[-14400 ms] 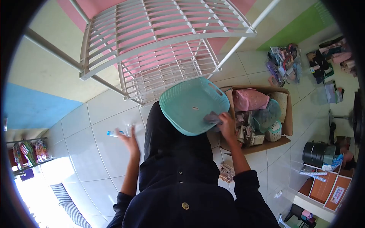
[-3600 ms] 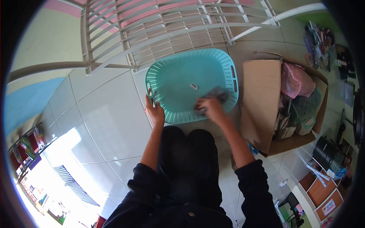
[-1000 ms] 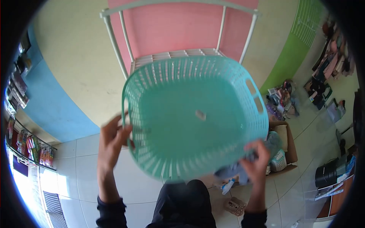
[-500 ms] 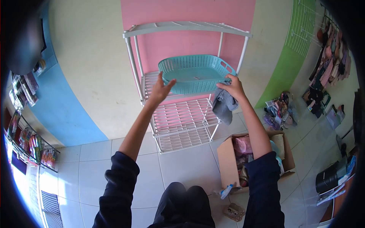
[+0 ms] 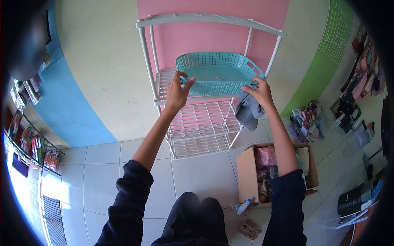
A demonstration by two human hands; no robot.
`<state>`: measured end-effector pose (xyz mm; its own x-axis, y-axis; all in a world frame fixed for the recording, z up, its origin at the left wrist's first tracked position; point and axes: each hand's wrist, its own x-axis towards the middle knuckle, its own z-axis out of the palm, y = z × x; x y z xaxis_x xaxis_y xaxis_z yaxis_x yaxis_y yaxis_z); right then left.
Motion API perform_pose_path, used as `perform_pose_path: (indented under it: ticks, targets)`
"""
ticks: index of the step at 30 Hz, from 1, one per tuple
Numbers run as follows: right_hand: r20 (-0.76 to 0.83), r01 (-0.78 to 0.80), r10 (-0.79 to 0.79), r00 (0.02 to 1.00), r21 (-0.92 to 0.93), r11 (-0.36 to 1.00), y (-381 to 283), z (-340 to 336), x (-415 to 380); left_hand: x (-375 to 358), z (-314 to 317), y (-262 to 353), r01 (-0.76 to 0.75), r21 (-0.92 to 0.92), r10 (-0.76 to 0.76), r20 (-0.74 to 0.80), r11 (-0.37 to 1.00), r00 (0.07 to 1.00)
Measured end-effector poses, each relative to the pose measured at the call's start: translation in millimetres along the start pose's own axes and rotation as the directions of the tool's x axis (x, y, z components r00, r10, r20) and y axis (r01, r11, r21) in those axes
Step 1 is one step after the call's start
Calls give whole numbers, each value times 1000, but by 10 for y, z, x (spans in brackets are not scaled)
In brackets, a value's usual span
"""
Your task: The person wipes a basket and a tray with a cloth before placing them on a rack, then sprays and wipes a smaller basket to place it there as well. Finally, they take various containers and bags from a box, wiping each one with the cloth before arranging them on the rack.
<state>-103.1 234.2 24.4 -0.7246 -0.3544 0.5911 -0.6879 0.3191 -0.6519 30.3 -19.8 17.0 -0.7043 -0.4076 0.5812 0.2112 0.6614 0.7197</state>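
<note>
A teal plastic basket (image 5: 221,88) with perforated sides rests on the middle shelf of a white rack (image 5: 205,18). At its near left corner, my left hand (image 5: 177,92) closes its thumb and fingers round the rim. My right hand (image 5: 259,92) grips the near right corner of the same rim. From under my right hand a grey cloth (image 5: 248,110) hangs down, pinched with the basket edge. Inside the basket lies a small pale label (image 5: 219,77).
Below sits a lower slatted shelf (image 5: 201,119). An open cardboard box (image 5: 248,176) of wrapped goods stands on the tiled floor at right, beside a small clear bottle (image 5: 243,206) and an egg-carton-like piece (image 5: 250,228). Bagged items (image 5: 307,121) lie farther right.
My left hand has gone from open beside the basket to gripping its rim. The view has shifted slightly, and the rack and basket appear a little farther right and higher.
</note>
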Motion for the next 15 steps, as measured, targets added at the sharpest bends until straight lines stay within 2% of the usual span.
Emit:
perform_pose_path:
  ticks: [2,6,8,10,12,13,14,15]
  targets:
    - [20,-9,8,1000,30,999,61,-4,22,-19,5,25,11,-4,-11,3,1000,1000]
    - [31,-53,55,998,-73,996,18,-27,-19,-23,27,-37,-8,31,9,-31,999,999]
    - [27,-52,55,998,-108,993,-38,-27,-37,-23,35,-52,-67,45,70,-60,997,996]
    - [1,-19,19,1000,-165,986,-57,-13,-47,-34,17,-16,-26,45,27,-15,999,1000]
    - [-42,7,-13,999,-133,991,-33,33,-44,-40,7,11,-20,62,21,-11,998,1000]
    - [-86,42,-51,995,-104,994,-22,46,-66,-56,-11,32,66,88,-69,36,994,997]
    - [-92,24,-35,995,-111,994,5,41,-110,-90,12,38,-13,121,22,-73,993,997]
    - [-122,12,-14,992,-17,1000,-72,27,-197,-136,55,16,-90,155,115,-164,984,980]
